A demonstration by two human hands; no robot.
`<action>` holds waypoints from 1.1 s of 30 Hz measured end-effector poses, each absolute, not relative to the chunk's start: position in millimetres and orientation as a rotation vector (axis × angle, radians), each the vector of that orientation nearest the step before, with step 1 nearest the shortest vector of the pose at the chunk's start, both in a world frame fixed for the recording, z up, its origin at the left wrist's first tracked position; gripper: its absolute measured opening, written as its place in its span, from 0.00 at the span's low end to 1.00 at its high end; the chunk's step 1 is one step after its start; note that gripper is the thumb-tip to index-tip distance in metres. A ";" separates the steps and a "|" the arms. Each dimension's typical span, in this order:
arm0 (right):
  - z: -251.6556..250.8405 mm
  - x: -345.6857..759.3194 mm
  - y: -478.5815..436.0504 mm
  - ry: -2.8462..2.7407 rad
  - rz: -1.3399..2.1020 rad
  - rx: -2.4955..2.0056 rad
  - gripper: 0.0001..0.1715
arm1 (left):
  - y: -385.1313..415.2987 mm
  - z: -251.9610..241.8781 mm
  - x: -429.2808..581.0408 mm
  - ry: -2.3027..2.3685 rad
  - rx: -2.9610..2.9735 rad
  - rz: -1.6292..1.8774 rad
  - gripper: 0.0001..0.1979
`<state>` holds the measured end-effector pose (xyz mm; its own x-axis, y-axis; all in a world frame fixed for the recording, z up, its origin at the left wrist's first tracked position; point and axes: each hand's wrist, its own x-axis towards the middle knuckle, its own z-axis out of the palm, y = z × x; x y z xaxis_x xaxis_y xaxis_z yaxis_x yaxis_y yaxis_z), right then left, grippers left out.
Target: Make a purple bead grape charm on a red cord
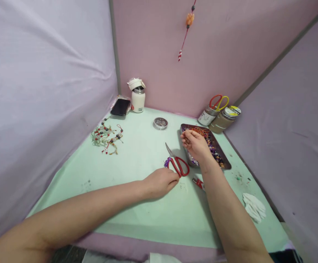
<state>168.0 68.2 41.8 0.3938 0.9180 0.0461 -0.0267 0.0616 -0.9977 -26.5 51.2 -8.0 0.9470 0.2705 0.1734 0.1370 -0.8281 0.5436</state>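
My left hand (pixel 162 182) rests low on the table with its fingers curled together beside the red handle of the scissors (pixel 185 168). What those fingers hold, if anything, is hidden. Purple beads (pixel 167 162) lie against the left side of the scissors. Over the left part of a dark metal tray (pixel 226 162) hovers my right hand (pixel 196 145), fingertips pinched together. Anything between them is too small to see. Inside the tray are many loose beads (pixel 216 153) and a tangle of orange cord (pixel 199 130).
A red lighter (pixel 198 182) lies near my right forearm. Beaded strings (pixel 104 136) are at the left, behind them a phone (pixel 121 107) and white bottle (pixel 138 100). A round dish (pixel 161 123) sits centrally. Jars (pixel 222 121) stand back right; a white cloth (pixel 254 207) lies right.
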 end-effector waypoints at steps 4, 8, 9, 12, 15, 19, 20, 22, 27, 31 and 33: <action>42.2 187.1 62.0 -0.671 0.852 -1.124 0.13 | 53.6 -11.9 -26.0 0.291 2.505 0.343 0.12; 43.2 207.6 60.7 -0.546 0.722 -1.068 0.12 | 54.3 -14.2 -27.4 0.300 2.449 0.330 0.13; 43.0 212.3 60.6 -0.524 0.694 -1.063 0.12 | 54.5 -13.8 -27.8 0.301 2.432 0.326 0.13; 41.4 225.6 59.2 -0.469 0.631 -1.071 0.11 | 55.6 -11.7 -29.0 0.315 2.369 0.311 0.13; 40.7 238.2 55.8 -0.371 0.562 -1.059 0.11 | 56.4 -10.2 -29.6 0.322 2.322 0.293 0.13; 41.8 255.6 48.1 -0.259 0.496 -1.010 0.11 | 56.4 -9.6 -29.9 0.339 2.296 0.284 0.12; 42.0 259.9 46.0 -0.237 0.490 -1.000 0.10 | 56.4 -8.9 -30.1 0.345 2.287 0.290 0.12; 42.3 267.9 42.1 -0.186 0.486 -0.976 0.09 | 56.7 -6.6 -30.9 0.365 2.244 0.307 0.11; 44.7 283.2 36.0 -0.130 0.484 -0.877 0.08 | 56.5 2.9 -36.7 0.485 2.029 0.448 0.10; 47.2 293.9 31.6 -0.166 0.498 -0.808 0.10 | 53.6 10.5 -45.4 0.653 1.815 0.586 0.10; 47.3 298.7 28.2 -0.205 0.493 -0.785 0.10 | 53.9 13.7 -50.3 0.732 1.721 0.719 0.09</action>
